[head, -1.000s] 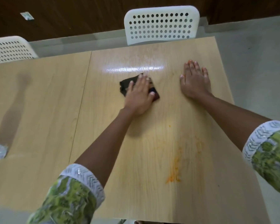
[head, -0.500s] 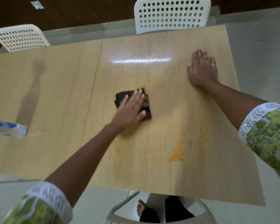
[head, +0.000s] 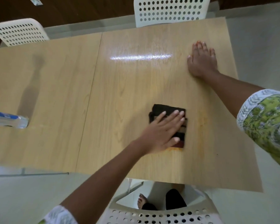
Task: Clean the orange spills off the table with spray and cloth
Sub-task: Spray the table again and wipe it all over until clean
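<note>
The cloth lies folded on the tabletop, toward the near edge and right of the seam between the two panels; I read it as dark with lighter bands at its near end. My left hand rests flat on it, fingers straight and spread, palm pressing down; I judge this posture is chosen to load the whole pad rather than pinch it, so it drags evenly across the surface. An orange spill shows just at the near edge of the cloth, touching it; a fainter orange streak runs beside the cloth's right side, so wiping is not yet complete. My right hand lies open, palm down, near the far right corner of the tabletop, holding nothing; I judge it serves as a brace while I lean in.

The spray bottle lies on its side at the left edge, well apart from the cloth. Two white perforated chairs stand beyond the far edge, one at the centre, one at the left; a third chair sits below the near edge. Nothing stands between the cloth and the remaining streak.
</note>
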